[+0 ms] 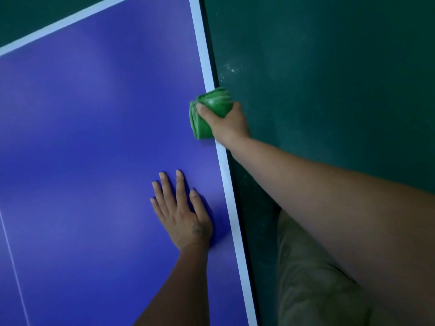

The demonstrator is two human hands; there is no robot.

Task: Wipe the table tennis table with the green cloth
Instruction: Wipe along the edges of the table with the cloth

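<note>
My right hand [227,122] grips the folded green cloth [207,114] at the counter's [94,114] white side edge; my left hand [181,208] lies spread flat nearby, apart from it.

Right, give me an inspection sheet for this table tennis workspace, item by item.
Surface: blue table tennis table with white edge lines; no dirt visible.
Job's things: folded green cloth sits on the table's side edge line.
Clutter: nothing seen.
Grippers: right hand grips the cloth; left hand rests flat on the table, fingers spread, holding nothing.
Cables: nothing seen.
Surroundings: dark green floor beside the table, with pale specks near the cloth; the person's trouser leg stands by the edge.
</note>
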